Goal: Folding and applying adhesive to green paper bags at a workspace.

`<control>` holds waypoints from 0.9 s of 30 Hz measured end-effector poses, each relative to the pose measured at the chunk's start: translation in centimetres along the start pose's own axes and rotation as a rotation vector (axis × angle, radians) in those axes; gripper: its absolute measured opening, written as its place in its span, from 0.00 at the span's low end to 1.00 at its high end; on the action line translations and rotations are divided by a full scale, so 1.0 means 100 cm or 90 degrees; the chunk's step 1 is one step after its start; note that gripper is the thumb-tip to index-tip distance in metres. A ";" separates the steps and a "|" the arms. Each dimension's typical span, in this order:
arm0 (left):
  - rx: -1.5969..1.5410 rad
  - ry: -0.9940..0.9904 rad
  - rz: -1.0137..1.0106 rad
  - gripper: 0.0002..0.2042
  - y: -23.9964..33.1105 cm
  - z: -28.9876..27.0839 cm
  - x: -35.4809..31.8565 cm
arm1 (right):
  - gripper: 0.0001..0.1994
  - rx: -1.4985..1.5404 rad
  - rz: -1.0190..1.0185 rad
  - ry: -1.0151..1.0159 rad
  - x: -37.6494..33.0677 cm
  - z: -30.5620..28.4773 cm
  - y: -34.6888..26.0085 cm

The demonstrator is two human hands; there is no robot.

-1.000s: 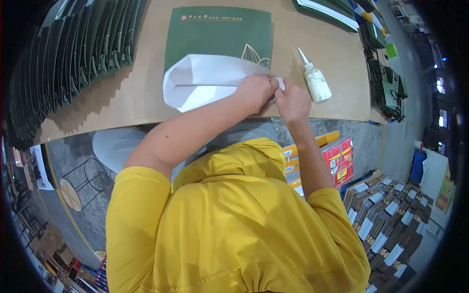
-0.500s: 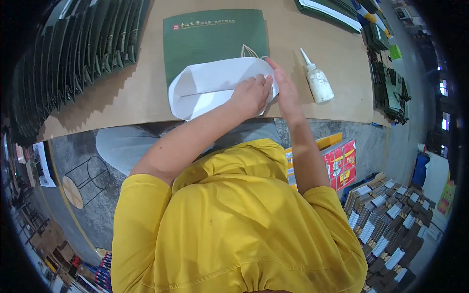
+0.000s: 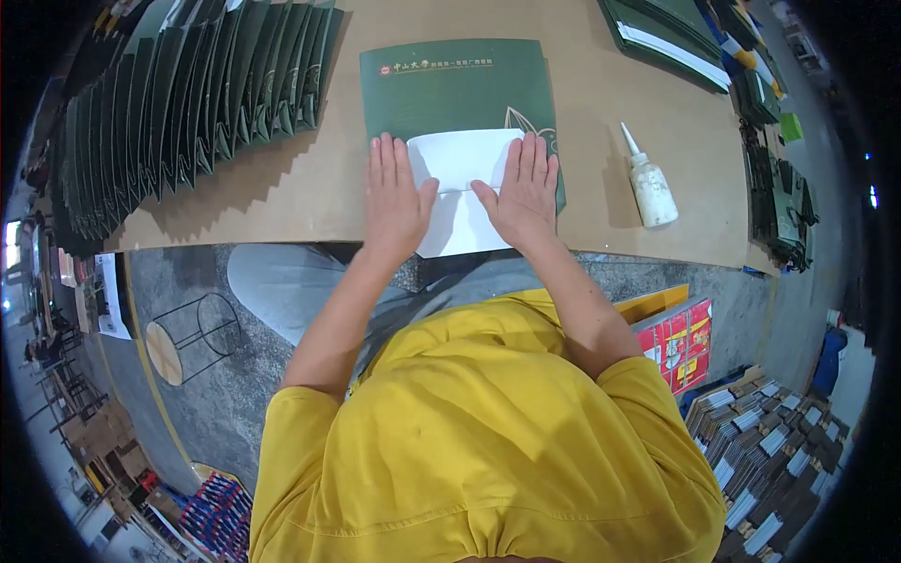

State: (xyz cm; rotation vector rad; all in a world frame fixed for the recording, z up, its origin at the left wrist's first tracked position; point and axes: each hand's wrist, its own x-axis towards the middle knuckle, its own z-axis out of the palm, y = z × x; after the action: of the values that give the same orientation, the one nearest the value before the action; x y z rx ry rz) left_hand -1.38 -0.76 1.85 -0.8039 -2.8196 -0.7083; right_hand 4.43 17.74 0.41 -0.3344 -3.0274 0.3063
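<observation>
A green paper bag (image 3: 455, 98) lies flat on the brown work table (image 3: 601, 84), its near end folded out to show a white inner face (image 3: 465, 155). My left hand (image 3: 397, 202) lies flat on the left part of this folded end, fingers stretched away from me. Opposite it, my right hand (image 3: 522, 195) presses flat on the right part, thumb pointing inward. Both hands are open and grip nothing. A white squeeze bottle (image 3: 654, 194) with a pointed nozzle lies to the right of the bag.
Many green folded bags (image 3: 202, 98) stand fanned in a row at the left. More green bags (image 3: 666, 42) lie at the far right, others along the right edge. On the floor are a round wooden stool (image 3: 164, 354), a red packed bundle (image 3: 678, 347) and stacked dark bundles (image 3: 770, 460).
The bag's end was standing open as a white hollow with both hands at its right side; now it lies flattened. My left hand has moved to the left side, and both palms press down.
</observation>
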 end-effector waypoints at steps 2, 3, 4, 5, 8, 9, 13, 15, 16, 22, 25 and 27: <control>0.056 -0.018 -0.037 0.35 0.001 0.017 0.002 | 0.43 0.018 0.006 -0.006 0.002 -0.003 -0.005; 0.081 -0.005 -0.046 0.36 0.002 0.023 0.003 | 0.43 0.034 0.015 -0.012 0.003 -0.007 -0.006; 0.107 0.006 -0.058 0.37 0.005 0.025 0.003 | 0.43 0.035 0.015 -0.017 0.007 -0.016 -0.012; 0.106 0.002 -0.061 0.37 0.006 0.027 0.003 | 0.43 -0.007 0.043 -0.073 0.014 -0.027 -0.021; 0.131 -0.040 -0.070 0.37 0.008 0.026 0.008 | 0.42 -0.046 0.069 -0.115 0.018 -0.030 -0.024; 0.136 -0.048 -0.066 0.38 0.006 0.028 0.007 | 0.41 -0.041 0.064 -0.100 0.019 -0.026 -0.022; 0.103 -0.029 -0.064 0.35 0.006 0.026 0.009 | 0.39 -0.043 0.018 0.023 0.014 0.000 -0.007; -0.048 0.012 -0.055 0.30 -0.022 0.031 0.003 | 0.32 0.050 -0.010 0.076 0.017 0.001 0.005; -0.197 0.051 -0.049 0.26 -0.039 0.029 0.001 | 0.32 0.048 -0.016 0.083 0.022 -0.005 0.023; -0.127 -0.148 0.003 0.17 -0.047 -0.049 0.027 | 0.15 0.451 -0.017 -0.155 0.043 -0.061 0.089; -0.178 -0.297 -0.060 0.14 -0.051 -0.052 0.050 | 0.13 0.405 -0.070 -0.254 0.064 -0.072 0.084; -0.163 -0.325 -0.074 0.12 -0.055 -0.048 0.058 | 0.11 0.219 -0.131 -0.275 0.075 -0.076 0.074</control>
State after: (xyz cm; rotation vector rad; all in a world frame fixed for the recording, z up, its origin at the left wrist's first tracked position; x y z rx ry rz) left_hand -9.26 -4.41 5.25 -0.9865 -3.2953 -1.0277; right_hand -0.53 27.91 6.77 0.0832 -3.2854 0.9777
